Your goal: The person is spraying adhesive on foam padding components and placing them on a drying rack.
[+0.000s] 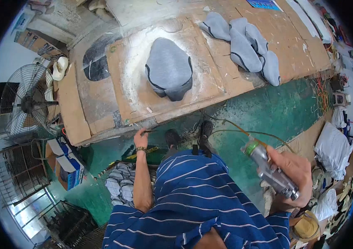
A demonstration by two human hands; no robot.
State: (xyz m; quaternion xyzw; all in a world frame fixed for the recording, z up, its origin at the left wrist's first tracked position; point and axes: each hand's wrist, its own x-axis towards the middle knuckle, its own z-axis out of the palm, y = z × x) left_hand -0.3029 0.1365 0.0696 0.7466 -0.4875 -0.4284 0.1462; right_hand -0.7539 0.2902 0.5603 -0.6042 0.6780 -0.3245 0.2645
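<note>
My right hand [297,171] is wrapped round a metal spray gun [276,176] with a green ring, off to the right of my body. A thin hose [242,130] runs to it. My left hand [140,140] is at the near edge of the worktable, its fingers closed round a small dark thing too small to name. Beyond it, a grey fabric piece with black edging [169,64], shaped like a shoe upper, lies on a cardboard sheet [122,89]. White spray residue surrounds it.
Several similar grey pieces [242,47] lie heaped farther right on the cardboard-covered table [296,54]. More are piled in a crate [122,182] below my left arm. A wire-caged fan [28,103] and an open box [66,164] stand left. White sacks [334,147] line the right.
</note>
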